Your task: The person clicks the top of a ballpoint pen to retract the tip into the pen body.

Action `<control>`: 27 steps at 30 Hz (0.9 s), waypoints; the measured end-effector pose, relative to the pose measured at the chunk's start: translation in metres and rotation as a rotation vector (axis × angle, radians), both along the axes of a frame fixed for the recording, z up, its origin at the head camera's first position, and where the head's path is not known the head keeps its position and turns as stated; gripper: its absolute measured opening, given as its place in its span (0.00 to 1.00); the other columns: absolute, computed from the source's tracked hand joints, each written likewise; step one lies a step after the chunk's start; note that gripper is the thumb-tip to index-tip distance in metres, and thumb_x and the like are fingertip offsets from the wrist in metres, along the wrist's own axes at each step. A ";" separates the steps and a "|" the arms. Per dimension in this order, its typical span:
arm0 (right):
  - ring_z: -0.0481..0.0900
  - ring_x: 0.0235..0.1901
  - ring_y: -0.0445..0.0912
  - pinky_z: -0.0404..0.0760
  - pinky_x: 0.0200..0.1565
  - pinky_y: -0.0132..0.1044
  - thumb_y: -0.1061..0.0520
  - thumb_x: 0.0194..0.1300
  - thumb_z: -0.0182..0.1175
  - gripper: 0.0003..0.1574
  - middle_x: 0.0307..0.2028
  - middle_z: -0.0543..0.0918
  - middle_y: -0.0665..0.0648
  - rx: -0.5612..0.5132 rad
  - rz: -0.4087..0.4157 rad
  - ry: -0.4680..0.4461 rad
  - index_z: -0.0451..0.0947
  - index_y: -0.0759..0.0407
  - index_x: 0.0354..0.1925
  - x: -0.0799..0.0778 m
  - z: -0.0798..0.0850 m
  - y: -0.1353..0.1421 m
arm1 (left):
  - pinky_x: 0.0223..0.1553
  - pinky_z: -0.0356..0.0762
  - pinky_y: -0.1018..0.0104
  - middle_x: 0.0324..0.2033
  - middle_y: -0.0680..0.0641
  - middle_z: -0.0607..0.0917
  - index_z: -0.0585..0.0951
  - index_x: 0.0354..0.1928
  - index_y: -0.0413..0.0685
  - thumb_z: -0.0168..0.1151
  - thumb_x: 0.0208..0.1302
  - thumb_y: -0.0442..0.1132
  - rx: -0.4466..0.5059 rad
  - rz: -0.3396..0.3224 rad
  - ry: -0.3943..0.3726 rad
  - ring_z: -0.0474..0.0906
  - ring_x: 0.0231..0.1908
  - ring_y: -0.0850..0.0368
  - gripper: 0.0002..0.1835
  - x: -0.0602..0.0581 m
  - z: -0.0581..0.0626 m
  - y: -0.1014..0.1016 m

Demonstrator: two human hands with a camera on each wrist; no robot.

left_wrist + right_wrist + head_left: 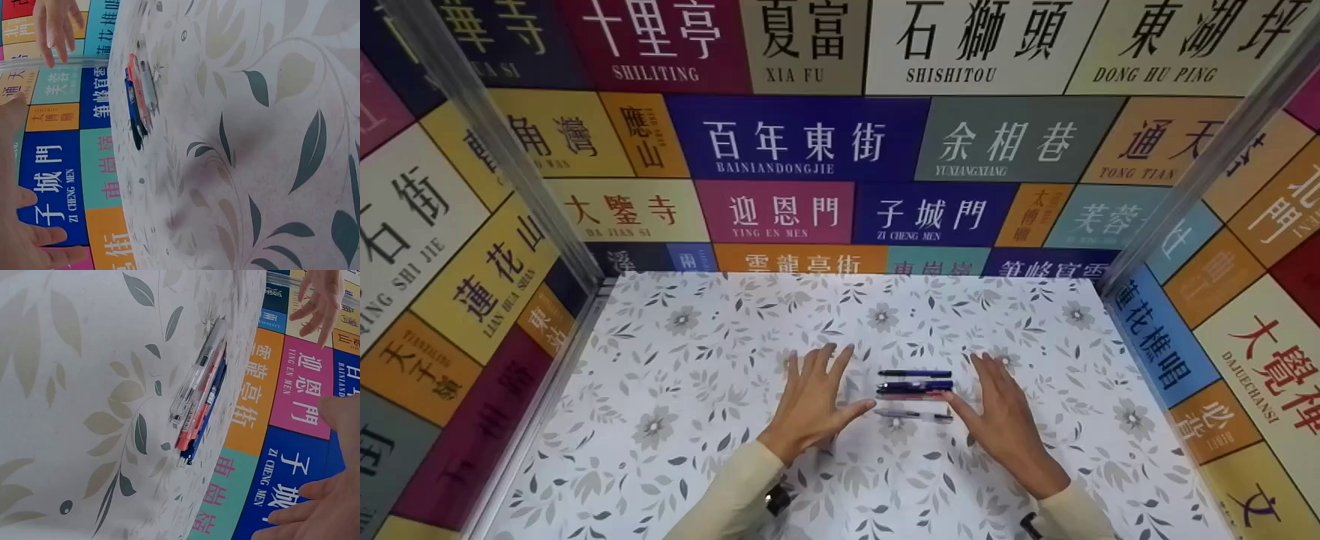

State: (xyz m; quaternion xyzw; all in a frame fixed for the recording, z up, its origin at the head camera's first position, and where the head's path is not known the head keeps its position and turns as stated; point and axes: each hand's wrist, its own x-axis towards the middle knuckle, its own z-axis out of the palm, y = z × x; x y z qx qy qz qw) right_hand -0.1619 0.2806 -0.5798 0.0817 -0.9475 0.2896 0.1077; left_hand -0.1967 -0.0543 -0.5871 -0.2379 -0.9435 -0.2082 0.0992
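Note:
Several pens lie side by side on the floral tabletop, between the two hands. Farthest back is a dark blue pen [926, 373]; nearer lies another blue pen [911, 388], close against a red pen [199, 410]. A clear, grey-ended pen [203, 363] is closest to the person. My left hand [814, 405] is held to the left of the pens, fingers spread and holding nothing. On the other side, my right hand [1001, 412] has its fingers extended, its thumb overlapping the right ends of the pens in the head view. Both hands appear raised over the table in the wrist views.
The table [660, 360] has a white cover with grey leaves and flowers. Around it stand walls of coloured panels [799, 139] with Chinese lettering. Metal corner posts rise at the back left [521, 150] and back right [1192, 180].

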 end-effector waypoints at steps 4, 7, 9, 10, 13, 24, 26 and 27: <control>0.70 0.75 0.70 0.70 0.70 0.69 0.56 0.72 0.76 0.42 0.73 0.75 0.74 -0.092 -0.007 0.161 0.73 0.69 0.76 -0.002 -0.003 0.001 | 0.74 0.65 0.29 0.72 0.40 0.77 0.73 0.80 0.51 0.59 0.76 0.72 0.068 -0.083 0.105 0.72 0.72 0.40 0.44 -0.003 -0.002 0.001; 0.75 0.70 0.68 0.73 0.68 0.66 0.59 0.70 0.77 0.37 0.68 0.80 0.71 -0.141 -0.028 0.226 0.77 0.69 0.71 -0.002 -0.004 0.001 | 0.72 0.71 0.37 0.69 0.41 0.81 0.78 0.76 0.49 0.65 0.76 0.65 0.120 -0.150 0.169 0.75 0.70 0.41 0.38 -0.005 -0.005 0.001; 0.77 0.68 0.67 0.74 0.66 0.64 0.61 0.68 0.77 0.35 0.65 0.82 0.71 -0.167 -0.043 0.257 0.79 0.69 0.69 -0.001 -0.005 0.001 | 0.70 0.73 0.40 0.67 0.41 0.82 0.80 0.74 0.48 0.68 0.76 0.61 0.156 -0.190 0.199 0.76 0.68 0.42 0.35 -0.005 -0.008 0.002; 0.78 0.67 0.67 0.75 0.66 0.63 0.62 0.67 0.78 0.35 0.64 0.83 0.71 -0.175 -0.051 0.271 0.79 0.69 0.68 -0.001 -0.006 0.002 | 0.70 0.74 0.40 0.66 0.41 0.83 0.81 0.72 0.47 0.69 0.75 0.60 0.173 -0.208 0.211 0.77 0.67 0.42 0.33 -0.005 -0.009 0.003; 0.80 0.65 0.67 0.73 0.69 0.48 0.65 0.65 0.78 0.33 0.62 0.84 0.71 -0.198 -0.063 0.305 0.81 0.70 0.66 -0.001 -0.009 0.003 | 0.67 0.76 0.40 0.63 0.42 0.86 0.83 0.69 0.46 0.73 0.73 0.56 0.224 -0.248 0.238 0.79 0.64 0.43 0.31 -0.006 -0.013 0.005; 0.81 0.63 0.67 0.60 0.67 0.15 0.69 0.64 0.78 0.30 0.60 0.86 0.71 -0.261 -0.054 0.353 0.83 0.70 0.63 0.001 -0.016 0.008 | 0.63 0.79 0.46 0.58 0.45 0.87 0.87 0.63 0.44 0.78 0.68 0.49 0.303 -0.324 0.256 0.80 0.61 0.46 0.26 -0.005 -0.025 0.016; 0.82 0.63 0.67 0.60 0.66 0.14 0.69 0.64 0.77 0.29 0.60 0.86 0.71 -0.261 -0.057 0.349 0.83 0.69 0.63 0.003 -0.017 0.008 | 0.63 0.79 0.46 0.57 0.44 0.87 0.87 0.62 0.43 0.78 0.68 0.48 0.313 -0.334 0.250 0.80 0.60 0.46 0.26 -0.004 -0.026 0.018; 0.82 0.63 0.67 0.60 0.66 0.14 0.69 0.64 0.78 0.29 0.60 0.86 0.71 -0.261 -0.058 0.349 0.83 0.69 0.63 0.003 -0.018 0.008 | 0.62 0.80 0.46 0.57 0.44 0.87 0.87 0.62 0.43 0.78 0.69 0.48 0.315 -0.337 0.246 0.81 0.60 0.46 0.25 -0.003 -0.027 0.019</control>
